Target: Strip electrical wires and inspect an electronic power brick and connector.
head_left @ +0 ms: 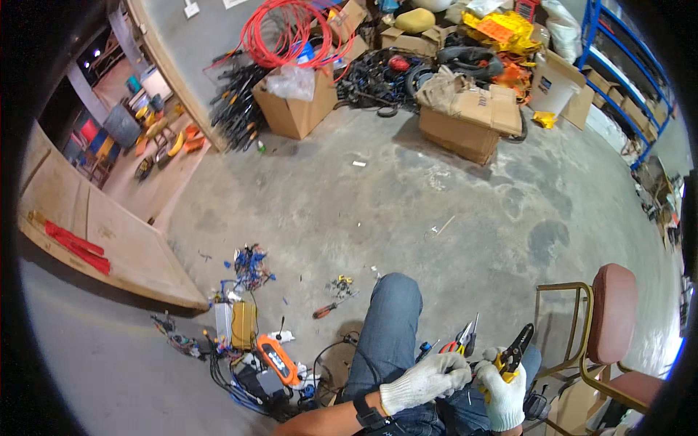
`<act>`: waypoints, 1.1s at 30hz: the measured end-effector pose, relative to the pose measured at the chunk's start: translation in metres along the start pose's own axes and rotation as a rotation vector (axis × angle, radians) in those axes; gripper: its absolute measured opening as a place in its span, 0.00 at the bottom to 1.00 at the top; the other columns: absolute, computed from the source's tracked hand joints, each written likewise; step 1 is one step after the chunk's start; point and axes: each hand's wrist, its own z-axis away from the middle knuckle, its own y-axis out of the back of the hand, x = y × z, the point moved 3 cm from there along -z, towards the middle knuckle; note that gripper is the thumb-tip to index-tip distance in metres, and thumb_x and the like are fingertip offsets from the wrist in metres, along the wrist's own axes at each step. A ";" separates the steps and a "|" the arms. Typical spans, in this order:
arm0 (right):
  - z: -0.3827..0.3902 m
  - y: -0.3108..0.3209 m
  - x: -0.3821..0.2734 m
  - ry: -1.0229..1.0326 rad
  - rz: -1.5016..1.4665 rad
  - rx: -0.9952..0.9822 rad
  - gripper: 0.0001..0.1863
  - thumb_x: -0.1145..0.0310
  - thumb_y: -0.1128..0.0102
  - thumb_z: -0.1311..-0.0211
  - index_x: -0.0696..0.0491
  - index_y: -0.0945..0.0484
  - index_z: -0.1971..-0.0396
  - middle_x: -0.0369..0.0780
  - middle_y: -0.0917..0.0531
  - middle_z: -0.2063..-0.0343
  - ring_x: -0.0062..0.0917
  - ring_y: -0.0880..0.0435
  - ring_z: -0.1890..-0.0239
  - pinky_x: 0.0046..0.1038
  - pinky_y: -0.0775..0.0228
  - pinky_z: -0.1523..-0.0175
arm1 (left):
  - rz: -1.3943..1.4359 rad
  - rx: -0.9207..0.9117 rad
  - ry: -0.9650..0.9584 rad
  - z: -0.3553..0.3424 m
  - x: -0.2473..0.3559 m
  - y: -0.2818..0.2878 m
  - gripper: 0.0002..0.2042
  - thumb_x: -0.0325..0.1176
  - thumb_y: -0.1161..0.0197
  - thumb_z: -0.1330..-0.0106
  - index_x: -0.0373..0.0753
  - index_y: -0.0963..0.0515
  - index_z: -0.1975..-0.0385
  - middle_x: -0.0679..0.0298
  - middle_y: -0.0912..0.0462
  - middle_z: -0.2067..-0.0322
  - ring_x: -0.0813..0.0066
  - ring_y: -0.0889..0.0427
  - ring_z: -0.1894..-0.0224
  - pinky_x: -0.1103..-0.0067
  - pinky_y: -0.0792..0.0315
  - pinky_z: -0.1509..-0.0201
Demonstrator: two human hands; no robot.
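My right hand point(503, 396), in a white knit glove, is closed round wire strippers point(517, 350) with black jaws and yellow handles. The jaws point up and away from me. Close beside it, my left hand point(427, 381) wears a matching glove, its fingers bent together over my lap. What it pinches is too small to make out. Just beyond the hands, between my knees, are red-and-yellow pliers point(456, 342) and other slim tools. A black band circles my left wrist.
Left of my leg lie an orange device point(278, 359), a yellow box point(244, 325), tangled cables and a screwdriver point(325, 311). A wire pile point(251, 267) sits farther out. A chair point(611, 312) stands at right. Cardboard boxes point(458, 134) and red tubing line the back.
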 end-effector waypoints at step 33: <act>0.001 0.014 -0.003 0.011 -0.099 -0.131 0.12 0.76 0.40 0.38 0.59 0.23 0.54 0.35 0.17 0.67 0.17 0.21 0.70 0.20 0.30 0.65 | 0.020 -0.041 0.045 -0.006 -0.006 -0.004 0.15 0.44 0.45 0.24 0.37 0.25 0.54 0.72 0.24 0.66 0.86 0.24 0.67 0.85 0.27 0.61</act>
